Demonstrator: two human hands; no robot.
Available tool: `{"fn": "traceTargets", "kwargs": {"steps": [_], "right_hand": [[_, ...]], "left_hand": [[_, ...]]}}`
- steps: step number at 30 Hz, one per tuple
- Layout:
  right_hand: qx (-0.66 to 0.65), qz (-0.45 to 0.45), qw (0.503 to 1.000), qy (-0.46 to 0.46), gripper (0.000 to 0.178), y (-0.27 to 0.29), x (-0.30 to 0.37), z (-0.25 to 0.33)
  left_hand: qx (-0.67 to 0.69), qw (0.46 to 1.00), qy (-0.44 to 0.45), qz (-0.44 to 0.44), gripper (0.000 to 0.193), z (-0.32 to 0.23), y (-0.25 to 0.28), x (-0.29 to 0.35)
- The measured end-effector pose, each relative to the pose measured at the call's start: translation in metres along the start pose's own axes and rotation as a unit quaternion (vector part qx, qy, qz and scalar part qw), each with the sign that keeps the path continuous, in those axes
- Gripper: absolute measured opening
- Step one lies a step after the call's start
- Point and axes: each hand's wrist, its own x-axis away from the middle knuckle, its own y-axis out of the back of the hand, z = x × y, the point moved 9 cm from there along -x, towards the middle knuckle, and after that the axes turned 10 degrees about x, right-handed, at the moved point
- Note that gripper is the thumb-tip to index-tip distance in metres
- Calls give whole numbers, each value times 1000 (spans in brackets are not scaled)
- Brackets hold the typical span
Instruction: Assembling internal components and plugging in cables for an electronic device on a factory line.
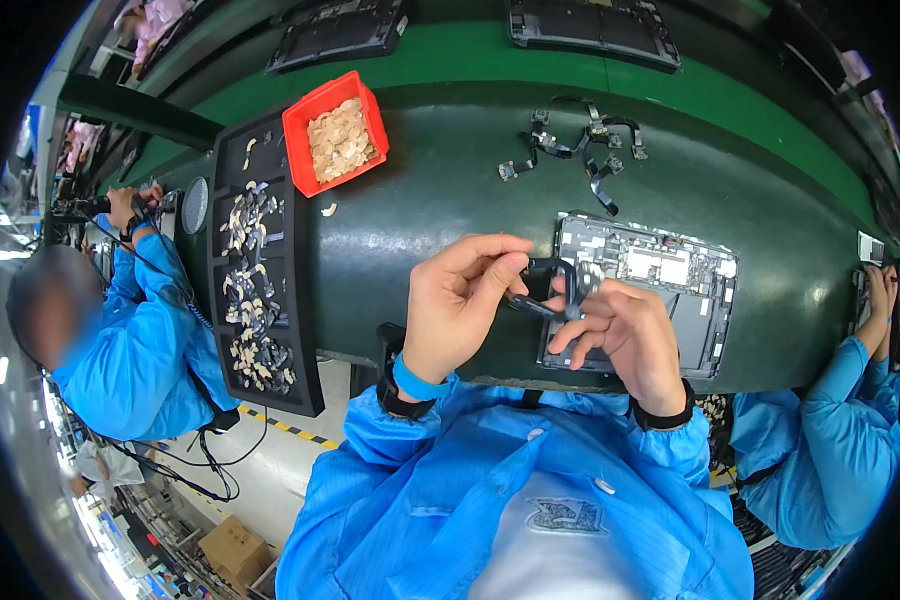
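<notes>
A black flex cable (pixel 536 306) is held in front of me, bent into a loop above the left edge of an opened tablet-like device (pixel 698 340). My left hand (pixel 462 298) is closed, with thumb and forefinger pinching one end of the cable. My right hand (pixel 632 335) has its thumb and forefinger closed on the cable's other side, while its remaining fingers are curled loosely. Blur and the fingers hide the cable's right end. The device lies flat below my right hand, showing its circuit board and dark inner casing.
Several loose flex cables (pixel 590 140) lie beyond the device. On the left are a red bin (pixel 295 140) of small pale pieces and a black compartment tray (pixel 308 340) with many small parts. Co-workers in blue sit at both sides. More device housings (pixel 595 25) line the back.
</notes>
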Motion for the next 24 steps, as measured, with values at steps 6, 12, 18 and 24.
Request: {"fn": "traceTargets", "kwargs": {"steps": [6,12,18,24], "right_hand": [[106,-42,993,1,34,4,-5,-7],[111,-237,960,94,32,35,1,15],[251,-175,943,132,25,25,9,22],[368,-95,880,284,38,-3,16,35]], "left_hand": [[-24,999,-31,24,14,-10,2,10],[-59,990,-56,-111,15,-27,55,9],[-387,914,-36,-118,24,-14,93,-4],[-84,996,9,-42,27,-9,28,10]]}}
